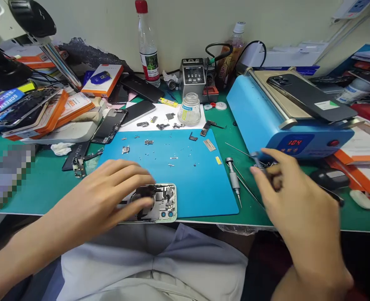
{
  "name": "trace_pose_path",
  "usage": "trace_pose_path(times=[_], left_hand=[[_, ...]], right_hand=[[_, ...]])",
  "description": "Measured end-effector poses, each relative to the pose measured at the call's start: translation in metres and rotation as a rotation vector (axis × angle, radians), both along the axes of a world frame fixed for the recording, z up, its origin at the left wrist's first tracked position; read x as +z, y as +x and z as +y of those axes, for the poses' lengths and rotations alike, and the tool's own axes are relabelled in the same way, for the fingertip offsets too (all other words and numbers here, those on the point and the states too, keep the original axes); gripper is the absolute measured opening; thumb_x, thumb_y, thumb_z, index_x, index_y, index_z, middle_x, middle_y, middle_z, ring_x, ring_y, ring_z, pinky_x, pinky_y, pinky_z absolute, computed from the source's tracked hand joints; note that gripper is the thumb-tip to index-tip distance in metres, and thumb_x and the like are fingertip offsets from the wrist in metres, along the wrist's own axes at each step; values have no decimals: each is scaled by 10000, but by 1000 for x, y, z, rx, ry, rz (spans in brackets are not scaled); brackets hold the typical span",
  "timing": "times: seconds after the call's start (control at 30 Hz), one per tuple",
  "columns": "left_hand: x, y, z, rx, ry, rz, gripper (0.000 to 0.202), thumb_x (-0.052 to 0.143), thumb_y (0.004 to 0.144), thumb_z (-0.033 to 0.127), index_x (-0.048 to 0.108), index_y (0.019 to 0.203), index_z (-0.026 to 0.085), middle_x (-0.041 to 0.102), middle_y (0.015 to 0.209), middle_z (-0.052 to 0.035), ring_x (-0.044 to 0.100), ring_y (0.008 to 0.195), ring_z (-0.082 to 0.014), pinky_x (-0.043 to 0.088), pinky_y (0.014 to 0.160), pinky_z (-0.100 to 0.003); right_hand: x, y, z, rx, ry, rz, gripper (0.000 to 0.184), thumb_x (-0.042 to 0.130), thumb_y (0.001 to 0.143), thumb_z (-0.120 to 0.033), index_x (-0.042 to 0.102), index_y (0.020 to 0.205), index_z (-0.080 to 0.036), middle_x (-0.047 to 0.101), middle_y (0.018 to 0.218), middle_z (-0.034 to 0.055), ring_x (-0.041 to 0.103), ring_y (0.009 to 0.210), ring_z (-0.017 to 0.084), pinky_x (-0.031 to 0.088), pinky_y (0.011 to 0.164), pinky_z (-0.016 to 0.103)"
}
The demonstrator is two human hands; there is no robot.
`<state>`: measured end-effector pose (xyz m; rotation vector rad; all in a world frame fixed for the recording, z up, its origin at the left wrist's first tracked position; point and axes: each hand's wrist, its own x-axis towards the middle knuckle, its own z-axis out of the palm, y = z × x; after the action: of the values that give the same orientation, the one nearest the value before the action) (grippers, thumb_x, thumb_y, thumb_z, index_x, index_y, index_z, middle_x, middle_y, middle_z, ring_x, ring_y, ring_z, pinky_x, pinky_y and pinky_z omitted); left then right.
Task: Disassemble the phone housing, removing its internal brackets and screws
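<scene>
The opened phone housing (167,205) lies at the front edge of the blue mat (203,184), its inner parts and two camera rings showing at the right end. Over its left part reaches my left hand (118,192), fingers stretched and thumb apart; whether it touches the housing I cannot tell. To the right of the mat, my right hand (291,192) pinches a slim screwdriver (256,159) by its grey-blue handle, the thin shaft pointing left. A silver screwdriver (234,177) and tweezers (249,188) lie just left of that hand.
Small phone parts (149,142) and screws are scattered on the mat. Behind it stand a glass jar (191,109), a soldering station (193,77) and a bottle (149,54). A blue heating machine (266,113) carries a black phone (310,94). Boxes (103,79) crowd the left.
</scene>
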<state>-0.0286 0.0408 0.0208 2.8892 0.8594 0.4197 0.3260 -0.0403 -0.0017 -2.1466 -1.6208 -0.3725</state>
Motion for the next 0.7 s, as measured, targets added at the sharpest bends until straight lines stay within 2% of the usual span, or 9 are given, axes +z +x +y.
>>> trace_pose_path(times=[0.07,0.13,0.2,0.27,0.37,0.47,0.57,0.7], left_hand=[[-9,-27,-6,28,10,31,457,621,1073,640,635,1400,320,741,1405,-65,674,1303,-334,508,1064,-491],[-21,-49,-10,87,9,60,628,647,1000,755,603,1475,347,696,1493,-84,661,1316,-383,519,1055,-539],[-31,-65,-14,138,-24,67,621,647,1013,728,573,1513,368,670,1530,-86,652,1328,-395,525,1067,-564],[-35,-74,-19,170,-102,26,569,660,1038,655,549,1531,393,663,1528,-71,642,1346,-376,544,1085,-552],[-28,-75,-26,246,-291,-127,558,700,1039,573,526,1547,420,611,1550,-44,611,1395,-324,622,1036,-445],[-15,-68,-29,311,-400,-316,600,724,1032,474,478,1575,400,557,1565,-51,544,1487,-299,638,1029,-373],[-8,-59,-27,295,-433,-477,714,764,1000,406,415,1623,389,549,1582,-81,505,1550,-312,609,1116,-407],[-9,-47,-23,277,-531,-597,727,774,1006,418,404,1632,399,522,1660,-102,474,1594,-344,560,1216,-490]], right_hand=[[-1,4,6,29,-130,-152,330,530,1100,-397,672,1344,-226,759,975,76,669,846,272,299,588,370],[-5,2,12,39,-163,-237,272,513,1107,-371,684,1230,-200,744,1015,96,664,942,292,307,590,374],[-7,-2,14,42,-165,-271,262,519,1112,-366,694,1185,-185,732,1030,102,650,988,302,330,605,378],[-7,-5,14,52,-167,-282,282,538,1113,-363,712,1215,-166,733,1058,111,644,997,306,355,630,380],[-3,-12,13,51,-128,-274,333,535,1126,-393,757,1212,-160,737,1142,128,645,1032,310,382,665,376],[3,-25,13,34,-119,-218,393,536,1128,-485,794,1089,-191,752,1131,103,674,990,291,353,637,361],[8,-34,16,-3,-190,-155,385,546,1120,-499,793,1094,-204,787,1097,73,679,828,252,302,604,352],[12,-29,19,-129,-197,-140,357,468,1133,-361,782,1202,-206,786,1249,100,656,744,231,295,611,354]])
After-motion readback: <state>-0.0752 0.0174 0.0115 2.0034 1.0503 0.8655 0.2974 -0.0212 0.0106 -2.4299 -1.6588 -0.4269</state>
